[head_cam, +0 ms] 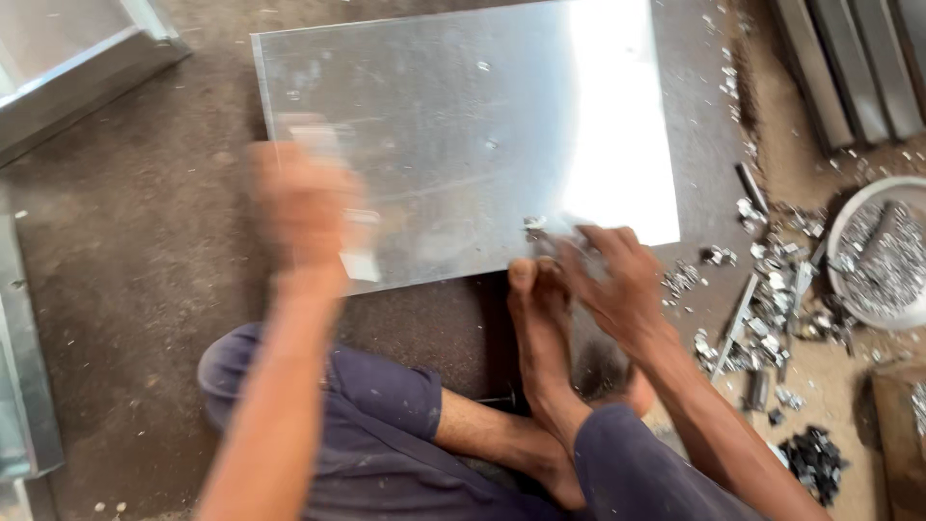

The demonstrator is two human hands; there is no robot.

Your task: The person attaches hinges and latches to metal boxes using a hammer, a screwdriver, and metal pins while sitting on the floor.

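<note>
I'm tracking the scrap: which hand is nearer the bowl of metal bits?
Right. The right hand is beside the foot, closer to the bowl; the blurred left hand is farther away.

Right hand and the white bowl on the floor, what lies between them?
In the head view, a litter of small metal pieces lies on the floor between the right hand and the white bowl.

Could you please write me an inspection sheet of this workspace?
Surface: dark, dusty floor.
Job's things: metal sheet flat on the floor, a bare foot at its near edge.
Clutter: metal scraps at right; bowl of scraps.
Hands: left hand blurred above the sheet, grip unclear; right hand at the sheet's near edge, pinching a small metal piece.
Cables: nothing seen.
Surroundings: metal channels top right, metal box top left.
</note>
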